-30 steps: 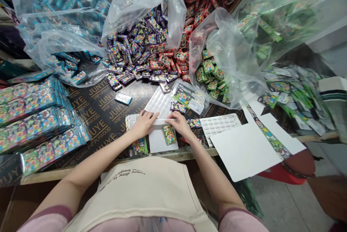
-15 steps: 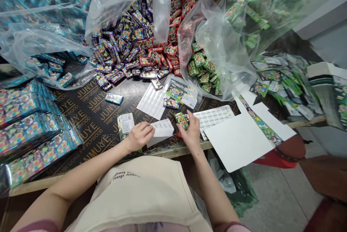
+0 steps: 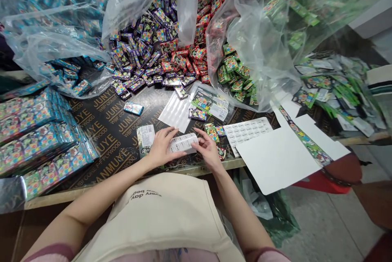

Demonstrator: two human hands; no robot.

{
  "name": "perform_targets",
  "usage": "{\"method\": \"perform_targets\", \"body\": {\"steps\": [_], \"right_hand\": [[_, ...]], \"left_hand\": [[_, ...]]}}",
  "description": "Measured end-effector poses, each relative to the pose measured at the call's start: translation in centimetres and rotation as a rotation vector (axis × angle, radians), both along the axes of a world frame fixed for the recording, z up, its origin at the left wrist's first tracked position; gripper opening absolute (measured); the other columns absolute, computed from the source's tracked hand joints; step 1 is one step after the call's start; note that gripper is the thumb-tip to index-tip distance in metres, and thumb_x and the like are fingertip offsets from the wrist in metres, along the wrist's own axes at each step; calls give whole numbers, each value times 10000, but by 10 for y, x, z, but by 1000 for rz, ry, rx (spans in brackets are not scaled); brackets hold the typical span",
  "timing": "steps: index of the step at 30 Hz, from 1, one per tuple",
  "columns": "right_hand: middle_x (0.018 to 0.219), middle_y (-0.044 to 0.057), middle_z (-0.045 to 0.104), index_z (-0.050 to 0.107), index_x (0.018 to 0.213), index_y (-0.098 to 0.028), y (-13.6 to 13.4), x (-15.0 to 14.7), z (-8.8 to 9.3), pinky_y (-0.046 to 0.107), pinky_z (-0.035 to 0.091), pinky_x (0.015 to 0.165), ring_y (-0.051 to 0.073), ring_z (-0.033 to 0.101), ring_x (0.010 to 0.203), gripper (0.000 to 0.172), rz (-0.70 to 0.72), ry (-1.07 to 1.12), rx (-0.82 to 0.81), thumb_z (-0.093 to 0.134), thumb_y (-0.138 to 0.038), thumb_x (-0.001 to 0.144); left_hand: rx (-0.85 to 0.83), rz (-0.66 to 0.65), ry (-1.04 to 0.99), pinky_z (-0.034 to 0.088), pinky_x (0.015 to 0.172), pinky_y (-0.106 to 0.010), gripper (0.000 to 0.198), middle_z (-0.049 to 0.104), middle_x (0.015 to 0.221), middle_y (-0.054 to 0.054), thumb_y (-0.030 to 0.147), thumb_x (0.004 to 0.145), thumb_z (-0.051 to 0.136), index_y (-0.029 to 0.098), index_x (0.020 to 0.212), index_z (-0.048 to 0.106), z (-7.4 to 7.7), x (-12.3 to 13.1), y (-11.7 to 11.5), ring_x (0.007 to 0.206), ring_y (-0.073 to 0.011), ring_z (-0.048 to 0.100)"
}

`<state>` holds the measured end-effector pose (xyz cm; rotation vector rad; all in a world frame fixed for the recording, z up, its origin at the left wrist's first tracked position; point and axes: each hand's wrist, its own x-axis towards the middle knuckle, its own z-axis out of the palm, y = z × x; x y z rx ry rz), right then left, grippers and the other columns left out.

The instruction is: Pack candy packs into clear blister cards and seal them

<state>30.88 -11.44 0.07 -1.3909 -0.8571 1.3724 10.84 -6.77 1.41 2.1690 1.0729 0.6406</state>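
A curled white sheet of printed labels (image 3: pixel 183 143) lies in front of my body at the table's near edge. My left hand (image 3: pixel 163 147) grips its left end, thumb below and fingers above. At the right end, my right hand (image 3: pixel 208 149) pinches the sheet's edge between thumb and fingers. Just beyond the right hand are a green candy packet (image 3: pixel 210 131) and a small purple one (image 3: pixel 220 130). A red packet (image 3: pixel 221 154) sits beside its wrist, partly hidden. Left of my left hand lies a printed flat pouch (image 3: pixel 145 136) with a white label panel.
Plastic bags spill blue (image 3: pixel 69 68), purple (image 3: pixel 137 45), red (image 3: pixel 183 60) and green (image 3: pixel 235 74) packets along the back. Filled blue packs (image 3: pixel 39 131) are stacked left. Another label sheet (image 3: pixel 249 131) and white card (image 3: pixel 275 158) lie right, the card overhanging the edge.
My right hand has let go of the green packet and moved left onto the label sheet. The fingers of my left hand have spread further around the sheet. The view has shifted slightly.
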Motion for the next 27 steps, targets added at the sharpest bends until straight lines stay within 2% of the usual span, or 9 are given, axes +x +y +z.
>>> {"method": "perform_targets", "body": {"steps": [2, 4, 7, 10, 12, 14, 17, 21, 27], "right_hand": [[786, -3, 660, 537, 1247, -236, 1, -2, 10, 276, 479, 677, 140, 587, 694, 589, 3, 0, 17, 733, -326, 699], [837, 15, 659, 583, 1205, -239, 3, -3, 18, 286, 476, 678, 151, 584, 717, 508, 39, -71, 44, 712, -345, 726], [842, 30, 619, 673, 1091, -234, 6, -2, 28, 291, 457, 667, 159, 553, 725, 370, 115, -339, 115, 695, -370, 748], [789, 23, 548, 729, 859, -228, 11, 0, 38, 302, 438, 688, 165, 524, 744, 208, 100, -567, 214, 733, -375, 711], [760, 19, 537, 696, 696, -213, 14, 0, 42, 314, 431, 722, 172, 527, 762, 169, 97, -593, 255, 748, -374, 693], [720, 14, 556, 646, 624, -200, 17, -1, 44, 313, 423, 715, 168, 532, 737, 207, 136, -547, 247, 739, -368, 702], [661, -1, 580, 625, 660, -192, 17, -3, 42, 279, 401, 608, 144, 517, 633, 208, 202, -408, 141, 701, -371, 735], [632, -7, 593, 640, 693, -182, 16, -5, 41, 249, 369, 521, 122, 494, 558, 221, 181, -308, 58, 700, -392, 724], [658, 6, 633, 673, 745, -184, 20, -3, 40, 235, 389, 503, 113, 500, 542, 222, 94, -303, 79, 717, -398, 701]], "left_hand": [[-177, 41, 26, 437, 893, -394, 581, 658, 1103, -127, 423, 686, 744, 157, 1182, 600, 7, 8, 8, 1007, -268, 594], [-334, 44, 33, 451, 767, -302, 320, 713, 917, -60, 321, 741, 702, 174, 1023, 674, 14, 12, 15, 823, -205, 631], [-441, -12, 57, 384, 615, -231, 121, 690, 706, -10, 259, 786, 637, 161, 816, 702, 27, 11, 21, 642, -145, 574], [-471, -110, 91, 311, 560, -217, 156, 616, 591, 12, 270, 799, 616, 143, 766, 700, 39, 6, 26, 571, -118, 493], [-487, -157, 92, 283, 548, -216, 190, 580, 569, 18, 278, 818, 586, 135, 758, 697, 46, 3, 28, 559, -110, 459], [-498, -184, 81, 271, 544, -216, 219, 559, 567, 19, 276, 836, 551, 130, 755, 691, 49, 2, 29, 559, -106, 438], [-511, -196, 59, 267, 542, -214, 244, 536, 572, 21, 278, 846, 520, 122, 750, 680, 47, 0, 30, 560, -101, 419], [-565, -203, -11, 272, 527, -208, 276, 516, 569, 24, 321, 837, 514, 121, 721, 665, 39, -4, 32, 553, -96, 402], [-711, -8, -143, 330, 533, -211, 217, 586, 610, 0, 333, 680, 662, 119, 716, 653, 29, -12, 37, 579, -119, 475]]}}
